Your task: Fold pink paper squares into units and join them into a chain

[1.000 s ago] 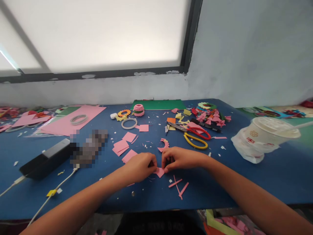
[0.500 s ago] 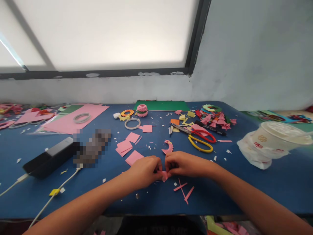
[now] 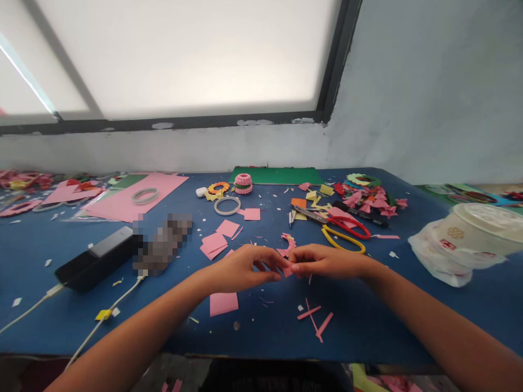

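My right hand (image 3: 327, 262) pinches a small piece of pink paper (image 3: 288, 270) between thumb and fingertips, just above the table. Beside it, my left hand (image 3: 244, 267) has its thumb and fingers apart, and its fingertips reach the paper's left side. Whether they touch it I cannot tell for sure. Right behind the hands lies a curved, notched pink paper strip (image 3: 291, 241), partly hidden. Square pink sheets (image 3: 224, 304) lie beside and under the left hand. Thin pink offcuts (image 3: 314, 318) lie in front of the right hand.
Scissors (image 3: 345, 235) with red and yellow handles and a black marker (image 3: 363, 214) lie behind my right hand. A bagged paper cup (image 3: 461, 239) stands at right. A tape roll (image 3: 227, 206) and stacked paper rings (image 3: 243, 184) sit farther back. A black box (image 3: 96, 259) and cables are left.
My left fingers have loosened from the pink piece and spread apart. The right hand still pinches it, a little farther from me. The view has shifted slightly left.
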Motion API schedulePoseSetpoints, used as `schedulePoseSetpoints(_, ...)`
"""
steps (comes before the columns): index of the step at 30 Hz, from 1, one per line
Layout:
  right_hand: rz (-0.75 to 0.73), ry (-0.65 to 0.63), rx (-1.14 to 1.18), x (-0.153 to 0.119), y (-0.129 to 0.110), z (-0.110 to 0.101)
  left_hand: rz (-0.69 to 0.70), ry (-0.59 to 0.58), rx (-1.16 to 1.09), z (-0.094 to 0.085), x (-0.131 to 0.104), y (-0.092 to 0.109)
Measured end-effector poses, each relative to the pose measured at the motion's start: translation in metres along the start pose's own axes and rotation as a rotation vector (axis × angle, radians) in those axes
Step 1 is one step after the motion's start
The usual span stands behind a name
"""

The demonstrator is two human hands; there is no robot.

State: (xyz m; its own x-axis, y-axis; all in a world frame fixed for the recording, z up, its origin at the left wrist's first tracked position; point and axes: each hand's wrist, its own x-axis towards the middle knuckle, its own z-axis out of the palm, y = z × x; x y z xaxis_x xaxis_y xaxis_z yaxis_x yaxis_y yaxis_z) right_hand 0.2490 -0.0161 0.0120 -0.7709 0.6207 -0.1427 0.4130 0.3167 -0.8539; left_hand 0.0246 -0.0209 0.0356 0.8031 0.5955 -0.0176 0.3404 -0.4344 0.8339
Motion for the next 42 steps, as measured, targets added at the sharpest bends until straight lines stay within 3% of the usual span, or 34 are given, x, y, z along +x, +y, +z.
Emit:
schedulePoseSetpoints(6, 0.085, -0.156, 0.225, -0.001, 0.005, -0.005, 0.101, 0.061, 0.181, 0.003, 0.001, -0.002)
schedulePoseSetpoints(13, 0.099, -0.281, 0.187, 0.0, 0.001, -0.006, 0.155, 0.006, 0.42, 0.007, 0.002, -0.006)
schedulePoseSetpoints(20, 0.103, -0.305, 0.11, 0.0, -0.003, -0.007, 0.261, 0.001, 0.6, 0.007, 0.003, -0.01)
schedulePoseSetpoints(25, 0.19, -0.189, -0.136, 0.002, -0.009, 0.004, 0.214, -0.052, 0.687, 0.008, 0.001, -0.011)
schedulePoseSetpoints(30, 0.235, -0.022, -0.374, 0.003, -0.018, 0.022, 0.129, -0.113, 0.626, 0.011, 0.0, -0.013)
schedulePoseSetpoints(36, 0.307, 0.087, -0.432, 0.002, -0.02, 0.023, -0.024, -0.061, 0.486, 0.018, 0.0, -0.012)
schedulePoseSetpoints(42, 0.282, 0.193, -0.46, 0.007, -0.013, 0.024, -0.244, -0.021, 0.344, 0.019, 0.01, -0.012)
